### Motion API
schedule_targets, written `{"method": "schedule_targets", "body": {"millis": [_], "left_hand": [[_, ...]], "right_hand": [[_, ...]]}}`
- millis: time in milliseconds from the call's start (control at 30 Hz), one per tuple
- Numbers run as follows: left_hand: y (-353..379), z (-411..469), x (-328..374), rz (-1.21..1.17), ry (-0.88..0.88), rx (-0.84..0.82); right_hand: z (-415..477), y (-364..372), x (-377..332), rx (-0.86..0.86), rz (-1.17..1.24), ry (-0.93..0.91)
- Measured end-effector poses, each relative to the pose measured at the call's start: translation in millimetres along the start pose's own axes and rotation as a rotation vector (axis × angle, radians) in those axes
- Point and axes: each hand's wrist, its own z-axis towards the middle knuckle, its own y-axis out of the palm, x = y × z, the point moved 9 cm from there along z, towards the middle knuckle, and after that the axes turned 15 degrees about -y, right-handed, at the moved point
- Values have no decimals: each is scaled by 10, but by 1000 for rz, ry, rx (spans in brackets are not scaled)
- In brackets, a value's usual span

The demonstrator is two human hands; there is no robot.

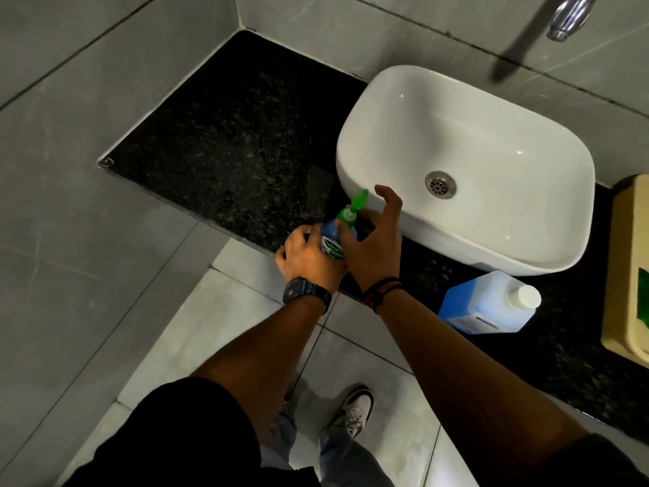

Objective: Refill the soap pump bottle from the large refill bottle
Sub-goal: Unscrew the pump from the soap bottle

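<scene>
Loads of bare black countertop (228, 135) is left beside the sink (354, 163). The capped refill bottle (486, 305) is parked by the front edge. The soap pump bottle (333, 245), there too, is gripped by the left hand (309, 256), neck pinched by the right hand (374, 240).

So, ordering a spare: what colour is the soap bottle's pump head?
The pump head is green, seen in the head view.

Black speckled counter (217, 142) carries a white basin (456, 247), a blue refill bottle (484, 304) near the front edge, a yellowish container (628, 275) far right
</scene>
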Motion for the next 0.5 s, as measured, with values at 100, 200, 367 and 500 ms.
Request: {"method": "schedule_targets", "body": {"millis": [100,200,367,500], "left_hand": [[-4,-1,30,48,0,-12],[4,0,34,82,-17,-10],[-19,-13,46,67,-12,28],[-25,-8,31,40,-3,40]], "right_hand": [[121,-125,-210,77,36,-133],[263,-320,-504,194,14,-300],[340,-669,-734,362,-104,-488],[270,-642,-481,172,-298,-494]]}}
